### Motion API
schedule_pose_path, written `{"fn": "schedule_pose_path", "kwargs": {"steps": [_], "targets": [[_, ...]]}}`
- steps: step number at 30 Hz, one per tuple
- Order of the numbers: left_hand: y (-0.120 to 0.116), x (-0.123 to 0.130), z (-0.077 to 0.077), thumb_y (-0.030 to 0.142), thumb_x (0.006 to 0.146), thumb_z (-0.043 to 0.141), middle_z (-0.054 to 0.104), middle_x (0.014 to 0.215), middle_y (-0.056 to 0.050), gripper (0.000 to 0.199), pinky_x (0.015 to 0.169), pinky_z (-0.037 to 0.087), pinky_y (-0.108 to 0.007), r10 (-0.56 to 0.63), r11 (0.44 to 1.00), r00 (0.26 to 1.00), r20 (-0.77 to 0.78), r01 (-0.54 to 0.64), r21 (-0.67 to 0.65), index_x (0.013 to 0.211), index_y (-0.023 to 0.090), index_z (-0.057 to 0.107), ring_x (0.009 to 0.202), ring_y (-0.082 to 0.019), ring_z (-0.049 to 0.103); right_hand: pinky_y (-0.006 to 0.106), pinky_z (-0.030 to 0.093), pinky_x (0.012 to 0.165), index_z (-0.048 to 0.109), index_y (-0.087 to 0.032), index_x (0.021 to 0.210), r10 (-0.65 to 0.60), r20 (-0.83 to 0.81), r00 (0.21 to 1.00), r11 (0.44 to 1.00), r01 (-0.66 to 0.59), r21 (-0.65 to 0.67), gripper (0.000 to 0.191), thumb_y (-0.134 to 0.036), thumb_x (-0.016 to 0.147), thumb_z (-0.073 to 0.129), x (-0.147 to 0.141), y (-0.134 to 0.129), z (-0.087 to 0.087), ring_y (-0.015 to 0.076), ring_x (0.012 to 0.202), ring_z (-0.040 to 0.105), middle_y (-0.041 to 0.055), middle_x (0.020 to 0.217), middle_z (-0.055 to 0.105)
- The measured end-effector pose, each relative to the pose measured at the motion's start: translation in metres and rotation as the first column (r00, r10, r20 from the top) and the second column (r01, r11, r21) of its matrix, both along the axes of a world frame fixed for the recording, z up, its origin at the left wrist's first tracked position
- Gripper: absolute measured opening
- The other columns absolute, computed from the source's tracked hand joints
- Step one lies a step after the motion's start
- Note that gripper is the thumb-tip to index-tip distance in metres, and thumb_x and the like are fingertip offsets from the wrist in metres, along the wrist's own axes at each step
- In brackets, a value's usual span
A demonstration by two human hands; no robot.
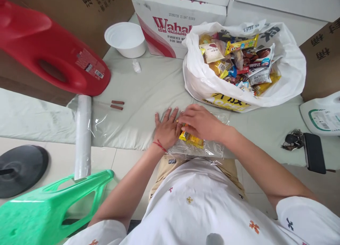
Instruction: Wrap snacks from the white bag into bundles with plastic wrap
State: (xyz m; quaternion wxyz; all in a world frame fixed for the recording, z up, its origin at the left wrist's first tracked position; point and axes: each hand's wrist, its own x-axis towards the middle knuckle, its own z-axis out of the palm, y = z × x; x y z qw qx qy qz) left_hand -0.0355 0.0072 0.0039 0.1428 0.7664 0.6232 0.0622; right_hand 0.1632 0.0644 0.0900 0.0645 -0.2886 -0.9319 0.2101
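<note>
Packets [196,141] at the frame's centre look light and crinkly, best pinched by their sealed ends, with the left hand [166,131] spread open beside them and the right hand's [202,121] grip hidden.

"Waha…", "PURIFIED WA…", "FOR DRIN…" and a small blurry number line on the white-and-red carton [164,43].

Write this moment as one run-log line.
left hand: beside yellow packets | right hand: over packets | clear film: beneath | white bag: open, snacks inside

Storeroom-like corner, exact kind unclear: cartons [162,11], red jug [90,66], green stool [32,215]
</note>
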Motion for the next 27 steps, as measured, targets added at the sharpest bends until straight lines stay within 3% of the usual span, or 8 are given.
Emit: {"fn": "schedule_pose_path", "kwargs": {"steps": [2,6,9,12,15,22,27], "targets": [[0.0,-0.001,0.0,0.043,0.111,0.021,0.03,0.178,-0.006,0.062,0.127,0.007,-0.082,-0.014,1.0,1.0,-0.007,0.014,0.0,0.169,0.029,0.039,0.167,-0.038,0.023,0.056,0.032,0.124,0.075,-0.015,0.123,0.114,0.087,0.99,0.993,-0.115,0.004,0.03,-0.034,0.104,0.062,-0.01,-0.001,-0.006,0.0354,0.144,0.048,0.016,0.129,0.074],[0.0,-0.001,-0.001,0.043,0.111,0.024,0.032,0.178,-0.007,0.061,0.128,0.005,-0.081,-0.021,0.999,1.0,0.004,0.021,0.027,0.168,0.03,0.042,0.167,-0.037,0.024,0.065,0.02,0.131,0.066,-0.012,0.141,0.115,0.097,0.989,0.993,-0.117,0.016,0.049,-0.042,0.102,0.066,-0.006,-0.01,-0.02,0.0372,0.153,0.042,0.0182,0.134,0.073],[0.0,0.0,-0.001,0.041,0.111,0.024,0.033,0.177,-0.006,0.06,0.129,0.004,-0.08,-0.01,0.999,1.0,0.012,0.009,0.041,0.167,0.03,0.042,0.167,-0.035,0.024,0.066,0.02,0.131,0.07,-0.013,0.139,0.152,0.009,0.988,0.987,-0.152,0.052,0.049,-0.046,0.103,0.064,0.004,-0.012,-0.029,0.0358,0.153,0.043,0.0186,0.131,0.074],[0.001,0.0,-0.002,0.042,0.112,0.023,0.034,0.177,-0.006,0.059,0.13,0.004,-0.079,0.006,0.999,1.0,0.018,-0.007,0.052,0.167,0.031,0.043,0.167,-0.034,0.026,0.064,0.021,0.131,0.082,-0.02,0.111,0.23,-0.028,0.973,0.97,-0.227,0.081,0.036,-0.049,0.104,0.061,0.012,-0.009,-0.035,0.0343,0.15,0.047,0.0135,0.112,0.078],[0.003,-0.001,-0.002,0.045,0.112,0.023,0.034,0.177,-0.006,0.059,0.129,0.005,-0.079,0.003,0.999,1.0,0.02,-0.004,0.048,0.166,0.031,0.044,0.166,-0.034,0.026,0.061,0.021,0.131,0.082,-0.023,0.092,0.302,-0.034,0.953,0.95,-0.297,0.098,0.04,-0.052,0.105,0.059,0.017,-0.006,-0.04,0.0316,0.147,0.05,0.0093,0.1,0.076],[0.008,-0.002,-0.001,0.044,0.111,0.026,0.031,0.179,-0.009,0.061,0.129,0.014,-0.075,0.106,0.994,0.994,0.021,-0.107,0.038,0.169,0.027,0.038,0.166,-0.034,0.026,0.054,0.03,0.127,0.081,-0.021,0.096,0.318,-0.062,0.946,0.946,-0.313,0.084,0.038,-0.049,0.107,0.058,0.019,-0.007,-0.048,0.0286,0.134,0.058,0.0085,0.097,0.079],[0.008,0.004,-0.002,0.052,0.108,0.037,0.04,0.173,-0.019,0.065,0.132,0.022,-0.062,0.294,0.947,0.955,0.039,-0.296,0.127,0.157,0.013,0.055,0.163,-0.038,0.03,0.056,0.03,0.126,0.08,-0.017,0.107,0.274,-0.054,0.96,0.956,-0.266,0.121,0.043,-0.052,0.108,0.055,0.022,-0.015,-0.045,0.031,0.136,0.056,0.0117,0.109,0.08]]}}
